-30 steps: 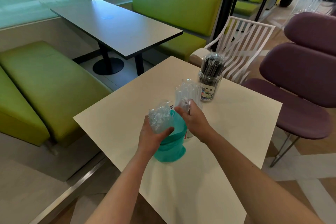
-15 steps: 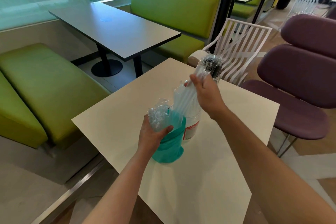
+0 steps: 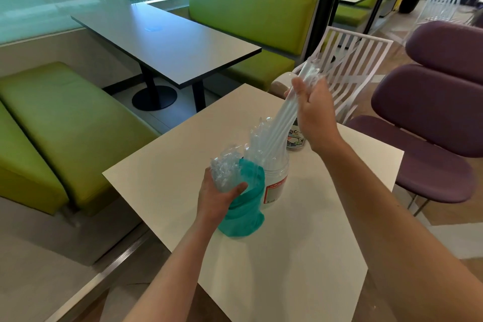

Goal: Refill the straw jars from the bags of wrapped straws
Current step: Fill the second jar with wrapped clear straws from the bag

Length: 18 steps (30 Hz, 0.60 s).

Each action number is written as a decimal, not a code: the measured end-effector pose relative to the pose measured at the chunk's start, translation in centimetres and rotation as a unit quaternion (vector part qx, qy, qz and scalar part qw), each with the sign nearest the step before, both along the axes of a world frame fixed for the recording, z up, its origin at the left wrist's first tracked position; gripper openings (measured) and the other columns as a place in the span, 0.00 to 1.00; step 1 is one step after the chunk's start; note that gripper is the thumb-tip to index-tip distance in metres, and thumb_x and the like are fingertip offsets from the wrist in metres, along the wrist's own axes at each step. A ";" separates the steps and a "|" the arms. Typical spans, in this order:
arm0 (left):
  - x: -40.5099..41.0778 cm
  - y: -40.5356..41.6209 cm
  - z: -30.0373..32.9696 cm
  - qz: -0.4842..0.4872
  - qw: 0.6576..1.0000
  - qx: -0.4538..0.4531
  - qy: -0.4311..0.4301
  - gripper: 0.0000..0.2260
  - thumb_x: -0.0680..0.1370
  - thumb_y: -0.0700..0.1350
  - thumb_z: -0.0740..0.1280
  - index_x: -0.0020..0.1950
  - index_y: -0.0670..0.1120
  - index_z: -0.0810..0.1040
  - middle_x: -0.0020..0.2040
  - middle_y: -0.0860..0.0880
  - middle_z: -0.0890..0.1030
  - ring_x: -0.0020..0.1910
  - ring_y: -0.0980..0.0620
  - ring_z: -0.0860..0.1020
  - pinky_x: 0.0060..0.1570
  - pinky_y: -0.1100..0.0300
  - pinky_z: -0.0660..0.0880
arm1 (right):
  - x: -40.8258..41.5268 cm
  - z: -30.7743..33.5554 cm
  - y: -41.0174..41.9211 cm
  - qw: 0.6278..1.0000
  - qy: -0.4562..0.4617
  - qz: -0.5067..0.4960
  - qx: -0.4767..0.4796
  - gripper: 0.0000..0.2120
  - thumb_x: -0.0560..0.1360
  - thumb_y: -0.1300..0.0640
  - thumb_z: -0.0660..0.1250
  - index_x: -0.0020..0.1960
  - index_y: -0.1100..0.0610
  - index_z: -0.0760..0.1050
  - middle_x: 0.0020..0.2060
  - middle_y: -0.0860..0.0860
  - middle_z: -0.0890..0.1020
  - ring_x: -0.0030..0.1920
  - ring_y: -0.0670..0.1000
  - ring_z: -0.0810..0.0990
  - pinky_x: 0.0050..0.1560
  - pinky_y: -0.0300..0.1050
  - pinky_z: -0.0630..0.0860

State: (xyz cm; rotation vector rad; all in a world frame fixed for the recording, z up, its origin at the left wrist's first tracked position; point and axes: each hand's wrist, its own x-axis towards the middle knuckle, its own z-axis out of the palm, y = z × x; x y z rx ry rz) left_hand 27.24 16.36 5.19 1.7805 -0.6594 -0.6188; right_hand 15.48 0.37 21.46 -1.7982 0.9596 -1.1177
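Two bare hands work over a square cream table (image 3: 300, 256) with a smooth matte top. The left hand (image 3: 217, 198) curls round the crumpled neck of a teal plastic bag (image 3: 244, 209), thumb pressed across its front, and bunches the clear, crinkled film of the bag's mouth (image 3: 226, 167) above the fist. The bag's soft body sags onto the table, touching the near side of a clear plastic jar (image 3: 274, 183).

The right hand (image 3: 312, 112) is raised above and beyond that jar, fingers closed round a bundle of wrapped straws (image 3: 282, 123). They are long, thin and pale, in glossy translucent sleeves whose loose ends fan out above the fingers. The bundle slants down to the left, its lower ends inside the jar's wide mouth, among more crinkled clear wrapping.

The jar is round and upright, with a white label edged in red; the print on it is too small to read. A second jar (image 3: 295, 137) stands on the table further back, mostly hidden behind the right wrist. Its label shows part of a name, something like "n&Cr", over a green patch; the rest is covered.

Beyond the table stand a white slatted chair (image 3: 352, 65), purple padded seats (image 3: 428, 123), green upholstered benches (image 3: 65, 123) and a dark rectangular table (image 3: 167, 42).
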 end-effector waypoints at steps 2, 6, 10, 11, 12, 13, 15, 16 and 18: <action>0.0 0.0 -0.1 0.000 1.000 0.001 -0.001 0.36 0.66 0.57 0.79 0.67 0.59 0.62 0.59 0.60 0.70 0.59 0.56 0.70 0.56 0.60 0.70 | 0.5 -1.1 0.3 0.999 0.037 0.005 0.009 0.11 0.81 0.46 0.58 0.55 0.54 0.67 0.47 0.51 0.77 0.44 0.44 0.77 0.44 0.40 0.76; -0.1 0.1 -0.3 -0.001 1.000 -0.008 0.007 0.35 0.65 0.57 0.79 0.63 0.62 0.62 0.55 0.63 0.72 0.58 0.55 0.72 0.55 0.59 0.71 | 1.7 -3.7 0.6 0.992 0.120 0.021 0.032 0.12 0.81 0.46 0.59 0.54 0.54 0.66 0.53 0.53 0.72 0.43 0.46 0.74 0.50 0.48 0.79; 0.0 0.3 -0.1 0.001 1.000 -0.009 0.006 0.35 0.65 0.56 0.79 0.63 0.63 0.60 0.57 0.61 0.71 0.59 0.55 0.71 0.55 0.59 0.71 | 2.7 -7.5 0.4 0.975 0.204 0.043 0.074 0.15 0.79 0.44 0.61 0.55 0.56 0.70 0.51 0.57 0.77 0.47 0.54 0.80 0.51 0.55 0.81; -0.1 0.3 -0.1 0.002 1.000 -0.009 0.006 0.35 0.66 0.56 0.79 0.63 0.62 0.60 0.58 0.60 0.71 0.59 0.56 0.71 0.55 0.59 0.70 | 2.8 -8.4 0.5 0.970 0.221 0.053 0.087 0.16 0.79 0.44 0.62 0.57 0.56 0.71 0.52 0.58 0.78 0.48 0.56 0.80 0.52 0.56 0.81; -0.1 0.4 0.0 0.002 1.000 -0.010 0.003 0.35 0.66 0.56 0.79 0.63 0.62 0.60 0.58 0.60 0.70 0.58 0.56 0.70 0.55 0.60 0.70 | 2.9 -9.1 0.7 0.965 0.236 0.066 0.098 0.19 0.78 0.44 0.63 0.60 0.58 0.71 0.54 0.58 0.78 0.50 0.57 0.81 0.53 0.57 0.80; -0.2 0.4 0.1 0.002 1.000 -0.009 0.000 0.35 0.66 0.55 0.79 0.63 0.62 0.60 0.58 0.60 0.70 0.58 0.56 0.70 0.55 0.60 0.69 | 2.9 -9.6 0.8 0.960 0.247 0.078 0.105 0.22 0.78 0.45 0.64 0.65 0.59 0.70 0.57 0.58 0.77 0.52 0.57 0.80 0.55 0.57 0.80; -0.2 0.4 0.1 0.002 1.000 -0.009 -0.003 0.34 0.66 0.56 0.79 0.63 0.62 0.60 0.59 0.59 0.70 0.58 0.56 0.70 0.55 0.60 0.69 | 2.9 -9.9 1.1 0.961 0.242 0.094 0.100 0.25 0.77 0.49 0.67 0.70 0.58 0.66 0.62 0.57 0.76 0.57 0.58 0.79 0.59 0.53 0.78; -0.2 0.5 0.1 0.002 1.000 -0.008 -0.001 0.35 0.66 0.56 0.78 0.64 0.62 0.59 0.59 0.60 0.70 0.58 0.56 0.70 0.55 0.60 0.68 | 2.8 -9.8 1.2 0.966 0.226 0.096 0.083 0.24 0.77 0.51 0.68 0.69 0.56 0.66 0.63 0.56 0.75 0.59 0.56 0.78 0.60 0.49 0.77; -0.1 0.5 0.0 0.003 1.000 -0.007 0.005 0.35 0.66 0.56 0.78 0.64 0.62 0.59 0.58 0.60 0.70 0.58 0.56 0.70 0.54 0.61 0.68 | 2.8 -9.6 1.2 0.977 0.199 0.083 0.008 0.22 0.76 0.55 0.70 0.67 0.51 0.67 0.63 0.54 0.75 0.59 0.51 0.76 0.57 0.39 0.73</action>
